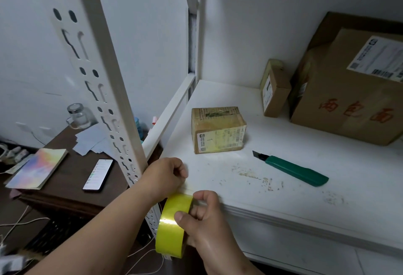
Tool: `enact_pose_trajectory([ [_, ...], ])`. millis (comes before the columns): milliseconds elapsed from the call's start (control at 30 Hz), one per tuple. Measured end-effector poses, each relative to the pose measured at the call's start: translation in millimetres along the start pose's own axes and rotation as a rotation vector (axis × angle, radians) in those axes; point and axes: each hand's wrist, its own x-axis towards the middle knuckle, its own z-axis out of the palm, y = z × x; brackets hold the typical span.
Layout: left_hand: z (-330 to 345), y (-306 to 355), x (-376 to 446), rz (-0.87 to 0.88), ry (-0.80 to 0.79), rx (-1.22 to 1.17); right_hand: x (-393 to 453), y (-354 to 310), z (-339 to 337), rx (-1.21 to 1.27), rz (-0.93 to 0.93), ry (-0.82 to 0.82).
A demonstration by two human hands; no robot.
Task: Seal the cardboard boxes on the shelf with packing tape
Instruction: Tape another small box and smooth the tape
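Tape roll (172,229) first, glossy yellow, held at the shelf's (283,187) front edge: right hand (205,224) has its fingers curled round it, thumb on the face. Left hand (168,174) looks like it's pinching the loose end, though I can't really make out the strip. So I'd say we're at the pulling-a-length stage; next it needs stretching toward a box. Small box (218,129) sits further back, knife (292,167) nearby, bigger cartons (349,91) beyond, already taped by the look.

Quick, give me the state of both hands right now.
Left hand: fingers curled, apparently pinching the tape's free end at the shelf edge.
Right hand: gripping the yellow tape roll.
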Motion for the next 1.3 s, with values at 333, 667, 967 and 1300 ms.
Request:
enact_pose_trajectory([
  [333, -4, 4, 3, 0.015, 0.122, 0.147, -3, -15, -30, -0.393, -0.188, -0.088],
  [667, -22, 47, 38, 0.363, 0.421, 0.163, 81, -96, -97, -1.049, -0.642, 0.353],
  [967, -21, 75, 76, 0.341, 0.282, 0.417, 120, -138, -115, -1.468, -0.539, 0.153],
  [1300, -22, 68, 95, 0.346, -0.036, 0.489, 133, -141, -128, -1.579, -0.515, 0.007],
])
